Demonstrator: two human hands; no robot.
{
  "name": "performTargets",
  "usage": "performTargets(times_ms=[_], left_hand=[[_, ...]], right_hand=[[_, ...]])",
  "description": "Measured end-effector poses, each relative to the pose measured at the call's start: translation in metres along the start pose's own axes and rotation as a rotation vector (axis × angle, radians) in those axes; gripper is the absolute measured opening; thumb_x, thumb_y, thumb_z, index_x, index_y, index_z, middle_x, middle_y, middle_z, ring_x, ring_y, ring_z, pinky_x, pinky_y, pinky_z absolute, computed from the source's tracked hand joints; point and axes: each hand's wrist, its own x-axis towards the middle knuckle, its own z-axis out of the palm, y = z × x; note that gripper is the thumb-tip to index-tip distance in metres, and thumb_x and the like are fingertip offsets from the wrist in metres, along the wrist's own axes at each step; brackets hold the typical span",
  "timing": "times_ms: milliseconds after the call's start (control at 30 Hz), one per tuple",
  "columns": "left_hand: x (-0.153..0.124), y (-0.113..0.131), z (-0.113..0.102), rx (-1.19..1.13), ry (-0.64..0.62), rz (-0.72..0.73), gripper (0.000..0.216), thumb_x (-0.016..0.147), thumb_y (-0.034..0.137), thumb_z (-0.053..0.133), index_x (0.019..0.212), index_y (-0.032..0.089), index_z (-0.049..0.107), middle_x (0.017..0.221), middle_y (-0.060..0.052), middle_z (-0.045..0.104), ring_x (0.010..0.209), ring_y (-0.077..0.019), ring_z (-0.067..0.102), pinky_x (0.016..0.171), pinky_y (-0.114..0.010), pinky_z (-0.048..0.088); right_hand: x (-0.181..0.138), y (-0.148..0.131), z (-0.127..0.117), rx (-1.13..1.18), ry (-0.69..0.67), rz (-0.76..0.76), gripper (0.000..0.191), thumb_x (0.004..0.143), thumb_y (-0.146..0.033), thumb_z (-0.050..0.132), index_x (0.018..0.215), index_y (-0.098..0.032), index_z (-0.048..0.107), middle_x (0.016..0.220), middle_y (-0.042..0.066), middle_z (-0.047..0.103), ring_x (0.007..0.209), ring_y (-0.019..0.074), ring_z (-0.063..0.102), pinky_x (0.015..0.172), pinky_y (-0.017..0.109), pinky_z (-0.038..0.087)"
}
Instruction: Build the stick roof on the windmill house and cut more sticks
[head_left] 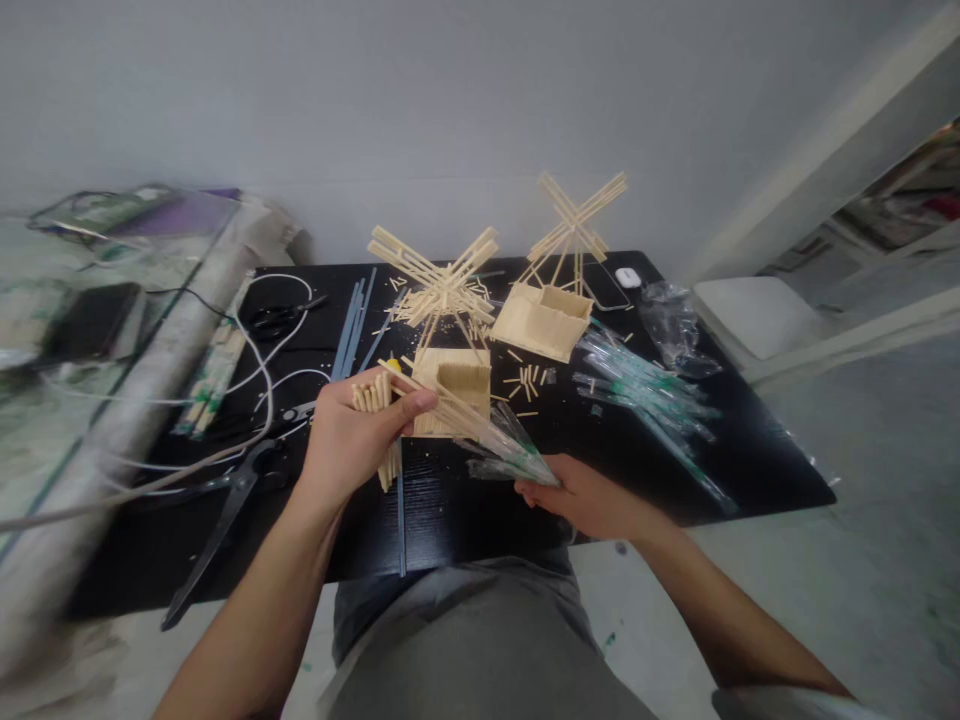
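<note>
My left hand [358, 432] is closed round a bundle of thin wooden sticks [387, 462]. Its thumb and forefinger also pinch the ends of sticks that reach out of a clear plastic sleeve [504, 440]. My right hand [574, 492] grips the sleeve's lower right end, its fingers partly hidden. Just beyond my hands stands a wooden stick model [471, 362] with a small box on a flat base and crossed blades. A second stick model [561, 322] of the same kind is behind it to the right.
Empty-looking plastic sleeves [645, 385] lie at the right of the black table [465, 510]. Blue-grey glue sticks [351, 325] and stick offcuts [527, 380] are scattered about. Pliers [238, 490], black scissors [279, 318] and a white cable [266, 385] occupy the left side.
</note>
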Motion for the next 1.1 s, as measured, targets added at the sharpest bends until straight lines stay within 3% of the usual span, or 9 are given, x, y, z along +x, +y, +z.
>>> performTargets(times_ms=[267, 533, 767, 1100], left_hand=[[0.0, -0.001, 0.0, -0.042, -0.003, -0.018, 0.03, 0.076, 0.042, 0.09, 0.074, 0.017, 0.073, 0.055, 0.002, 0.062, 0.047, -0.0076, 0.05, 0.045, -0.019, 0.036], [-0.002, 0.0, 0.002, -0.112, -0.049, -0.032, 0.029, 0.073, 0.039, 0.093, 0.084, 0.017, 0.076, 0.056, 0.003, 0.059, 0.046, -0.0054, 0.047, 0.042, -0.016, 0.034], [-0.004, 0.007, 0.011, -0.214, -0.096, -0.111, 0.031, 0.069, 0.034, 0.094, 0.078, 0.017, 0.07, 0.048, 0.008, 0.048, 0.038, -0.0032, 0.036, 0.036, -0.015, 0.025], [-0.007, 0.005, 0.018, -0.148, -0.131, -0.117, 0.037, 0.078, 0.039, 0.087, 0.067, 0.017, 0.061, 0.046, 0.006, 0.048, 0.038, -0.0047, 0.037, 0.036, -0.017, 0.026]], right_hand=[[-0.002, 0.0, 0.0, -0.008, 0.0, -0.026, 0.035, 0.1, -0.042, 0.053, 0.074, -0.02, 0.057, 0.065, -0.004, 0.049, 0.062, 0.013, 0.043, 0.063, 0.027, 0.035], [0.001, 0.0, 0.006, 0.114, -0.021, -0.037, 0.042, 0.101, -0.051, 0.055, 0.072, -0.02, 0.054, 0.061, -0.006, 0.044, 0.058, 0.0112, 0.039, 0.059, 0.026, 0.033], [0.006, 0.008, 0.012, 0.273, -0.085, 0.037, 0.056, 0.096, -0.071, 0.056, 0.073, -0.021, 0.051, 0.057, -0.007, 0.04, 0.051, 0.0085, 0.034, 0.049, 0.024, 0.025], [0.013, 0.018, 0.026, 0.566, -0.228, -0.003, 0.053, 0.097, -0.068, 0.059, 0.074, -0.021, 0.05, 0.044, -0.013, 0.034, 0.036, 0.0054, 0.025, 0.04, 0.023, 0.015]])
